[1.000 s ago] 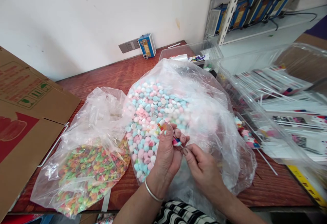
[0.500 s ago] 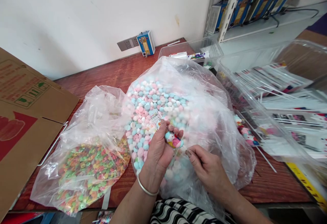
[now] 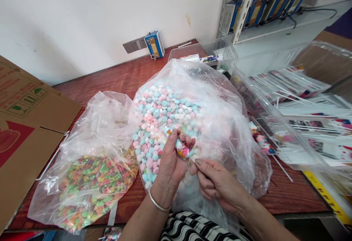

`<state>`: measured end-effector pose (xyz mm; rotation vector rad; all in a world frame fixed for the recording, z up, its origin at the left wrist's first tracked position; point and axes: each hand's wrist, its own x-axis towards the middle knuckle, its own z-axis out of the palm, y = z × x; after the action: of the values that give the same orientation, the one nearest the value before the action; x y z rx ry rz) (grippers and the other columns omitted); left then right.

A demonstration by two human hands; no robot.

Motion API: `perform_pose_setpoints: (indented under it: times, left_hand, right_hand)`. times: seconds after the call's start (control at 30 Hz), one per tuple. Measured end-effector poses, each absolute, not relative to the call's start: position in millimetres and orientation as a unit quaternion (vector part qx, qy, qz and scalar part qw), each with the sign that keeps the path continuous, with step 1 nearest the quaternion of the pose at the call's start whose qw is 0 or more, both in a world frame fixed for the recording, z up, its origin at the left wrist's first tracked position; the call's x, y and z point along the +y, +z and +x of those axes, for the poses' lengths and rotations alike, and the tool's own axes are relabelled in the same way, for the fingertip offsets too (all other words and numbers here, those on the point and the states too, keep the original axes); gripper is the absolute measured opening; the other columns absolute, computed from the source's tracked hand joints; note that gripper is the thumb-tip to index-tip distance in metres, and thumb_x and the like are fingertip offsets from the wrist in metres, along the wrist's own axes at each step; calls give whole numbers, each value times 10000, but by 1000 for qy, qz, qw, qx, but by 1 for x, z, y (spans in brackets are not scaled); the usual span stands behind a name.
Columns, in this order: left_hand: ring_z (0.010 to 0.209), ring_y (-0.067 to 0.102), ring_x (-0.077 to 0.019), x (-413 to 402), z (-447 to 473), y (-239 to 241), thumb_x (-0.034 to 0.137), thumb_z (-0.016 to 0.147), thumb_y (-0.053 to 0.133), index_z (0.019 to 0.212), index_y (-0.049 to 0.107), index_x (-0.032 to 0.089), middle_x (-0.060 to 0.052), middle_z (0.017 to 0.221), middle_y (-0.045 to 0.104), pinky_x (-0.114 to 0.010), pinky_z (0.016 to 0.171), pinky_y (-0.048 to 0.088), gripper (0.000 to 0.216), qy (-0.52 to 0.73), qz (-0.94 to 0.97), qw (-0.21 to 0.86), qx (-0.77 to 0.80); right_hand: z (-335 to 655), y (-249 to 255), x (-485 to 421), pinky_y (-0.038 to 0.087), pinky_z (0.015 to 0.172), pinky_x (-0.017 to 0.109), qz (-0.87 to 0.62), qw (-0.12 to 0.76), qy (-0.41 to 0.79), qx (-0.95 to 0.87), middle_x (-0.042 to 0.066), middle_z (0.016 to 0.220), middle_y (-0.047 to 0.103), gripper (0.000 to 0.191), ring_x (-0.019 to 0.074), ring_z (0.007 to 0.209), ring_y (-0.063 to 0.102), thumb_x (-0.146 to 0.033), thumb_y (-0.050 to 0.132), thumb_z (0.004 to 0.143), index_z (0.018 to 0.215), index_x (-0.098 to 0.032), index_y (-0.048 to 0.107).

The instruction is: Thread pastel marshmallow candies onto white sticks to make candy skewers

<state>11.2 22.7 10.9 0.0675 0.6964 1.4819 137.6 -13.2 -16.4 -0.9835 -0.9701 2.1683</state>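
My left hand (image 3: 171, 160) is closed on a small clear printed packet (image 3: 178, 145) with a cartoon picture, held over a big clear plastic bag of pastel pink, blue and white candies (image 3: 162, 112). My right hand (image 3: 217, 182) is just to its right, thumb and fingers pinched at the packet's lower end. A silver bangle (image 3: 157, 204) sits on my left wrist.
A second clear bag of multicoloured ring candies (image 3: 93, 182) lies at the left on the wooden table (image 3: 110, 79). A cardboard box (image 3: 24, 123) stands far left. Clear plastic bins of printed packets (image 3: 302, 101) fill the right. A blue device (image 3: 154, 44) leans on the wall.
Both hands stayed together over the pastel candy bag; the packet turned slightly in my left hand, and my right hand shifted back up to its lower end.
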Motion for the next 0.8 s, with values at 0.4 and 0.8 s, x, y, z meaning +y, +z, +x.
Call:
perform_pose_setpoints:
  times: [0.4, 0.8]
  left_hand:
    - [584, 523, -77, 20, 35, 10, 321, 796, 731, 764, 576, 158, 37, 664, 527, -214, 634, 467, 227, 671, 30, 626, 395]
    - [758, 603, -119, 6, 34, 0, 324, 792, 735, 975, 635, 173, 6, 748, 608, -247, 766, 466, 257, 611, 116, 679, 391]
  right_hand:
    - [131, -27, -13, 334, 582, 278, -484, 336, 221, -778, 35, 622, 591, 290, 154, 571, 497, -233, 429, 965, 735, -189, 599]
    - [139, -22, -17, 481, 636, 277, -493, 379, 491, -611, 20, 724, 640, 289, 180, 670, 585, -361, 430, 959, 786, -202, 599]
